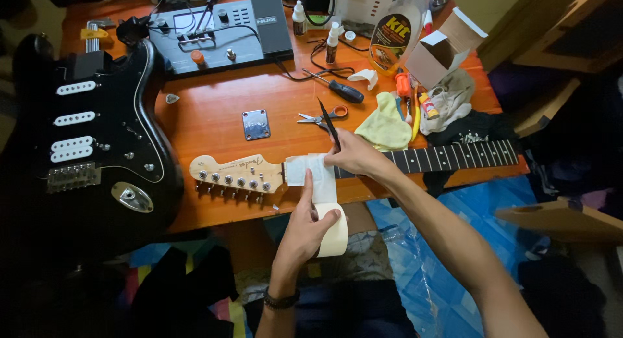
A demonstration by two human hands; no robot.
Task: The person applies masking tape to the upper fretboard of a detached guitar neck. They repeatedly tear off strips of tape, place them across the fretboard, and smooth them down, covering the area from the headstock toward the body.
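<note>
I see my left hand [310, 229] curled, fingers pinching the tape roll [332, 231]; right hand [351, 156] fingers closed on a black blade [329, 124], pressing tape onto the guitar neck [363, 166] at the table edge [363, 194].

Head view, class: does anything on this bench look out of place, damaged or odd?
Yes. The guitar neck lies detached from the black guitar body, with its metal neck plate loose on the orange table. The left hand and right hand stretch masking tape across the neck.
</note>
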